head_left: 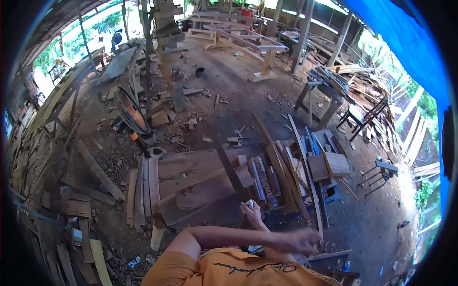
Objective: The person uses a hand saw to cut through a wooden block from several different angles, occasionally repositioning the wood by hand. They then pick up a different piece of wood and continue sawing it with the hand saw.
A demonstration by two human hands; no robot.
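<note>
The right hand [255, 217] has its fingers closed around a small white object [249, 204] near a long dark strip [230, 168]; I cannot tell how the blurred left hand's [301, 242] fingers are.

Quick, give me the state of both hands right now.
Left hand: motion-blurred; open, closed or holding something cannot be told.
Right hand: closed around a small white object.

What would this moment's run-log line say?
Right hand: gripping long-bladed tool by its pale handle | left hand: arm crossed over, blurred, contents unclear | nearby: planks, fan
</note>
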